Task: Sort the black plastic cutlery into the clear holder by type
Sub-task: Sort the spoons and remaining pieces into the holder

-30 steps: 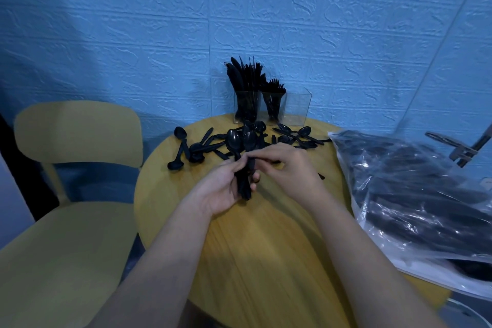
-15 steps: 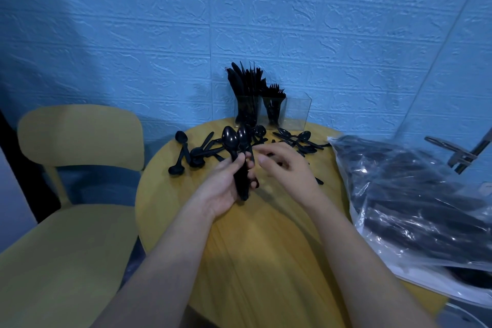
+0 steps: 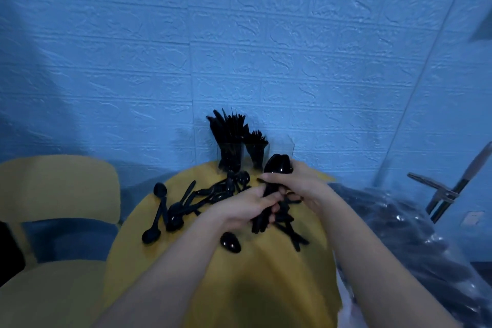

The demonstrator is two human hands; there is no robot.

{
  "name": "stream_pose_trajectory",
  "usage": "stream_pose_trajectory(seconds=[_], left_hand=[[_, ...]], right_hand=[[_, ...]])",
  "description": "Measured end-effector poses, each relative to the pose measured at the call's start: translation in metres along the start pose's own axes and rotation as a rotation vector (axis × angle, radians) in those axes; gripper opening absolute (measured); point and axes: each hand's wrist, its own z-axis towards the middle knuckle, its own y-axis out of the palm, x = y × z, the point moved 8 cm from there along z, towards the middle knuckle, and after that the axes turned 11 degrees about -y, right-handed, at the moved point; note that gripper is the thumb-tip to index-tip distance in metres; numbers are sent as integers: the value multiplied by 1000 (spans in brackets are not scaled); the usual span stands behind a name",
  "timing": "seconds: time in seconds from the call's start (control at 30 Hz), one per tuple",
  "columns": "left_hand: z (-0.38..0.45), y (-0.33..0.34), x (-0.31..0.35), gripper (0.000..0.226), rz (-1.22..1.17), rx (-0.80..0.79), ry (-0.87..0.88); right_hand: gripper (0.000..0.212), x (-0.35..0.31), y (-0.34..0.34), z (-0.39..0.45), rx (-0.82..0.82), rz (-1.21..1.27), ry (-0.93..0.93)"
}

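Gripping a bundle of black spoons (image 3: 269,194) above the round table (image 3: 266,274): left hand (image 3: 247,206) curling round the handles, right hand (image 3: 295,181) pinching just below the bowls. Likely handling as light, stiff and slick, so squeezing the handles together. Standing behind, clear holder (image 3: 282,149): 2 compartments crammed with cutlery, the rightmost looking empty. Lying nearby, loose spoons (image 3: 170,210).

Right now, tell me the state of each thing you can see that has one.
left hand: grips the spoon bundle's handles
right hand: grips the bundle below its bowls
spoon bundle: held upright above the table
clear holder: upright, two compartments filled, right one empty
loose spoons: scattered on the table
plastic bag: lying beside the table, full
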Motion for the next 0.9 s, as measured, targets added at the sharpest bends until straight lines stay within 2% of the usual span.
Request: stream_pose_trajectory(seconds=[0.2,0.3,0.37,0.47,0.57,0.63,0.73,0.9], left_hand=[[66,-24,56,11,297,267,79],[94,-43,80,29,386,389,131],[109,-59,89,38,511,488,176],[126,-69,87,42,799,585,196],[140,-70,77,58,1153,665,162],[145,-70,73,69,1282,700,123],[149,-70,68,71,1376,743,122],[149,-74,63,70,1310,716,183]], right_hand=[[12,-9,-51,66,127,-163,-80],[10,-13,-77,100,187,-159,-136],[10,-14,-102,120,307,-168,-174],[12,-13,-135,142,529,-164,-219],[15,0,-139,163,633,-170,-220],[16,14,-127,180,610,-213,-206],[23,34,-100,205,453,-311,-171],[48,48,-62,226,157,-488,-117]])
